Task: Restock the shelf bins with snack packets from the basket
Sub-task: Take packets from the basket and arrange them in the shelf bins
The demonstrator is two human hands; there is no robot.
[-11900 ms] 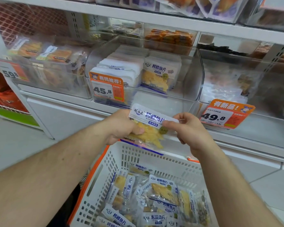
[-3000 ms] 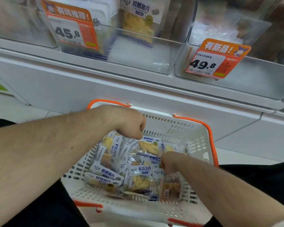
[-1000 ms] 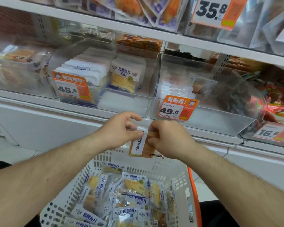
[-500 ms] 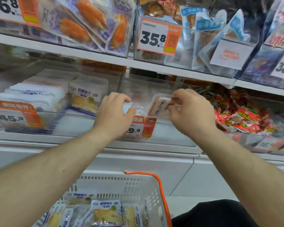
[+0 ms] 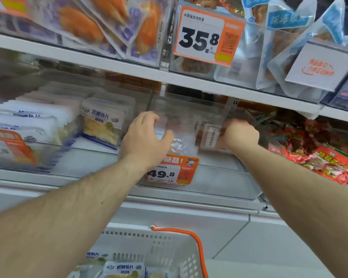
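Both hands reach into the clear shelf bin (image 5: 219, 177) that carries the 49.8 price tag (image 5: 172, 171). My right hand (image 5: 239, 135) pinches a small brown snack packet with a white label (image 5: 210, 135) and holds it upright inside the bin. My left hand (image 5: 144, 139) is at the bin's left side, its curved fingers and thumb around clear packets (image 5: 179, 144) standing there. Below, the white basket with orange handles (image 5: 169, 249) still holds yellow fish-slice packets (image 5: 123, 269).
The bin to the left (image 5: 100, 155) holds rows of white and yellow fish-slice packets behind a 45.8 tag. Red snack packs (image 5: 325, 161) fill the bin to the right. The shelf above carries hanging bags and a 35.8 tag (image 5: 207, 35).
Both hands have pushed further into the 49.8 bin, carrying the brown packet from above the basket into it. The view has tilted up, so less of the basket shows.
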